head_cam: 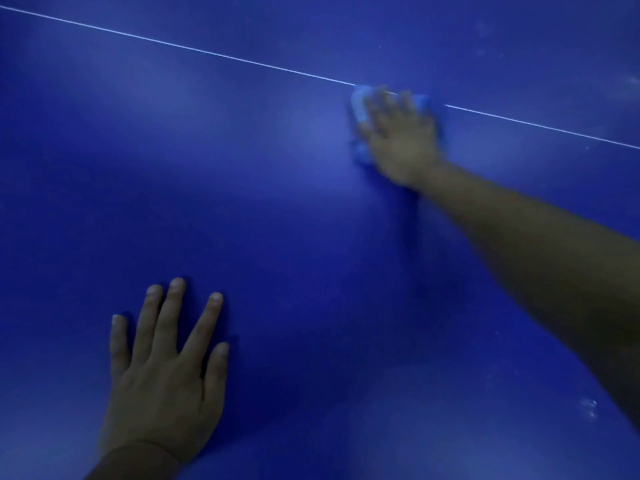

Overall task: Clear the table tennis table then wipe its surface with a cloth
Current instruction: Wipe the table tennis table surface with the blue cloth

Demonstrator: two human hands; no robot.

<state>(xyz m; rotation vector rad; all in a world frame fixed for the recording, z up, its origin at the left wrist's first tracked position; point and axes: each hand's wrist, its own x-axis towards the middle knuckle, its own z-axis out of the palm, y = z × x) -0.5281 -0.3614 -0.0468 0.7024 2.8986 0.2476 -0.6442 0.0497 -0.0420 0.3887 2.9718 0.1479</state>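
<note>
The blue table tennis table (277, 202) fills the whole view, crossed by a thin white line (173, 45) that runs from upper left to right. My right hand (401, 136) lies blurred with straight, spread fingers pressing a light blue cloth (358, 102) flat on the table, right over the white line. Only the cloth's edges show around the hand. My left hand (166, 368) rests flat on the table at the lower left, fingers spread, holding nothing.
Pale smudges and specks mark the table at the lower right (588, 408) and the upper right (630, 81). No other objects show on the surface.
</note>
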